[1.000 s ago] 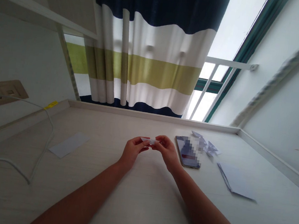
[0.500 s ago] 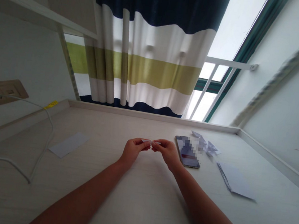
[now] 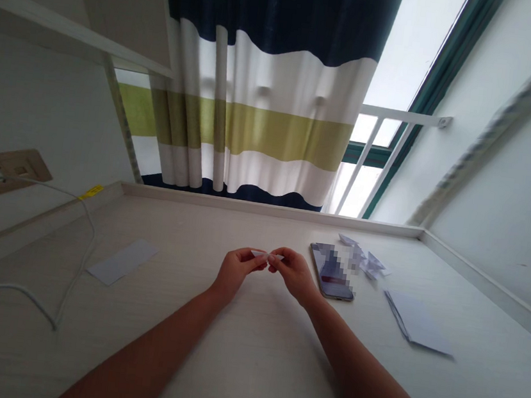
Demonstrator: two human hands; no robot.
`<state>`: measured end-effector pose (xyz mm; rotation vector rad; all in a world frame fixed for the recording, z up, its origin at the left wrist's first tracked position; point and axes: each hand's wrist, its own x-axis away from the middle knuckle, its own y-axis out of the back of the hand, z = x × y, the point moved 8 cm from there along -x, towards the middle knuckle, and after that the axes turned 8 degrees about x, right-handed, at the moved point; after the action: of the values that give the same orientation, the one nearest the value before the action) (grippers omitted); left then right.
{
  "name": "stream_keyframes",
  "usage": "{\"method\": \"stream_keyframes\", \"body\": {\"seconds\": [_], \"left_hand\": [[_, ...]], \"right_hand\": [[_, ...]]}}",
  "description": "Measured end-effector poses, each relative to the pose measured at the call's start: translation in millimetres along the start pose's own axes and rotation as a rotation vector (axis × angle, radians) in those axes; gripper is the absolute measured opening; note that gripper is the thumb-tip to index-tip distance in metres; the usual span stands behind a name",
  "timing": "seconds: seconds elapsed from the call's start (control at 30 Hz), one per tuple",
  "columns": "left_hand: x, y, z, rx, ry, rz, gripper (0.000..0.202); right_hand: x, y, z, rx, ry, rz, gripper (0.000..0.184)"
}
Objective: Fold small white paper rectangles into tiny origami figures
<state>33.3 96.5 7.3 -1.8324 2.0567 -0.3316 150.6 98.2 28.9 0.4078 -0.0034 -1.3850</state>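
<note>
A: Moved since one second ago: right hand (image 3: pixel 295 274), fingertips drawn in toward those of the left hand (image 3: pixel 233 269); less white between them. View tipped slightly. Unmoved: loose items on the tabletop (image 3: pixel 246 358).

B: Item held?

A: Folded paper (image 3: pixel 257 253), one, white, small. Location: in the grip, spanning both hands; a pale edge shows at either side of the meeting fingertips. Left grip: narrow, thumb and fingers pinched on it. Right grip: the same, from the other side. Fold pattern: too small to tell.

B: Handling notes for the step in hand?

A: Judged to be fine fingertip work on the folds. Advised: equal pressure from both thumbs; pinch close to the crease; edges matched before pressing; one side kept steady while the other shifts. Risk, in my view: both hands pulling apart at once, giving a skewed fold or a tear at the middle.

B: Surroundings, by the grip?

A: Phone (image 3: pixel 327 272), one: just right of the grip, apart from the right hand. Paper shapes (image 3: pixel 373 264), several: farther right, past the phone; partly blurred, count uncertain. Paper stack (image 3: pixel 419 324): well right of the grip, nearer the person. Paper strip (image 3: pixel 122 261), one, flat: well left of the grip. Cable (image 3: pixel 93 233), white: farther left, past the strip.
</note>
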Motion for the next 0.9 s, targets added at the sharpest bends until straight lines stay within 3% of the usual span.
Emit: {"method": "stream_keyframes", "body": {"seconds": [0.13,0.33,0.6,0.9], "left_hand": [[0,-2.2,-2,-0.021,-0.017,0.038,0.022],[1,1.2,-12,-0.112,-0.072,-0.042,0.016],[0,3.2,1,0.147,0.002,-0.051,0.018],[0,7.8,5,0.209,0.048,-0.105,0.015]], "right_hand": [[-1,0,-2,-0.035,0.000,-0.008,0.016],[0,-3,-1,-0.069,-0.021,0.018,0.020],[1,4,0,-0.053,-0.063,-0.070,0.017],[1,-1,-10,-0.235,-0.122,-0.061,0.021]]}}
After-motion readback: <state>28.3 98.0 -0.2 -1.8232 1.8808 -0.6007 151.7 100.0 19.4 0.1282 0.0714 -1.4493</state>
